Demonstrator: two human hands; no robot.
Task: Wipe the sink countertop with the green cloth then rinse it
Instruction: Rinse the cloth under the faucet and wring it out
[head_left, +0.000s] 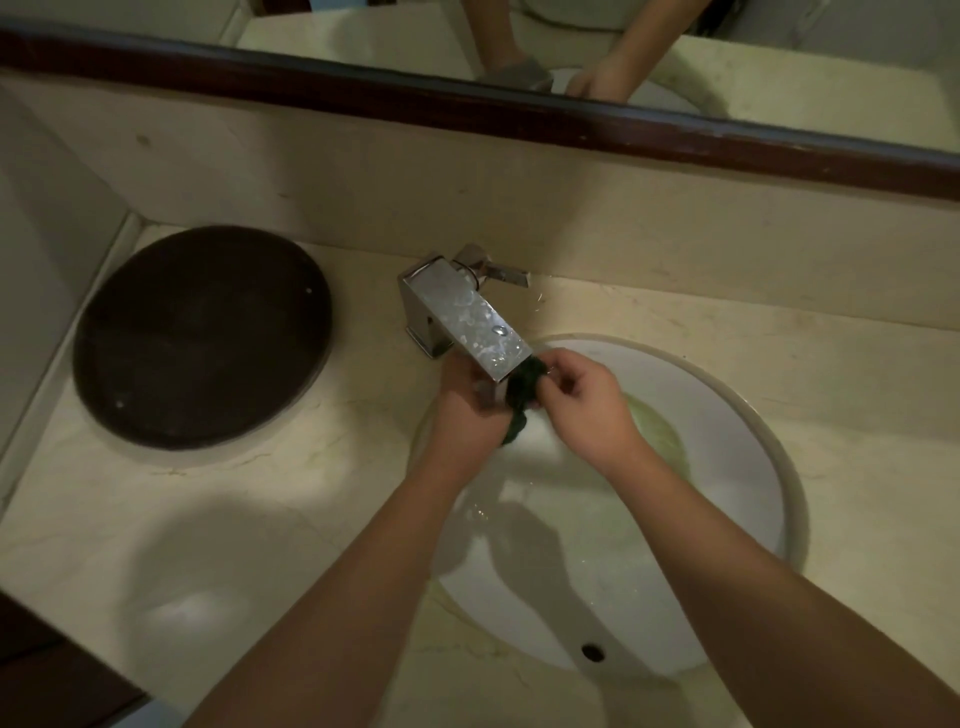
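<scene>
The dark green cloth (521, 402) is bunched up just under the spout of the chrome faucet (464, 312), over the white sink basin (737, 431). My left hand (467, 410) grips the cloth from the left, partly hidden behind the spout. From the right, my right hand (582, 400) pinches its upper part with curled fingers. A tail of cloth hangs down between both hands. Greenish water lies in the basin below. The beige marble countertop (234, 519) surrounds the sink.
A round dark brown tray (200, 338) lies on the counter at the left, near the corner wall. The faucet handle (498, 273) points right against the backsplash. A dark-framed mirror (675, 130) runs along the top. The overflow hole (593, 652) sits at the basin's near side.
</scene>
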